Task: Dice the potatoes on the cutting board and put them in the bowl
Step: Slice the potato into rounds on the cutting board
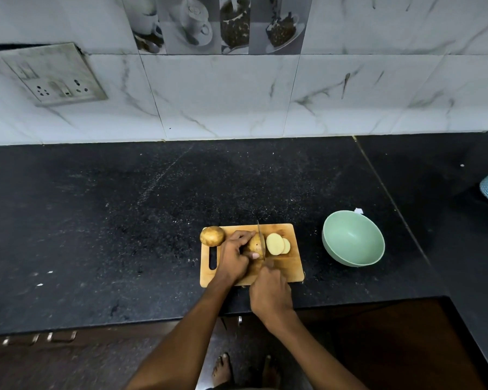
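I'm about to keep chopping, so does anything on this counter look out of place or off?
One thing: the whole potato sits on the far left corner of the cutting board, overhanging its edge, so it could roll off. The wall socket plate also hangs crooked. The bowl stands upright, nothing spilled.

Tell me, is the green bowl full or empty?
Empty. The green bowl shows only its bare inside; the slices lie on the cutting board.
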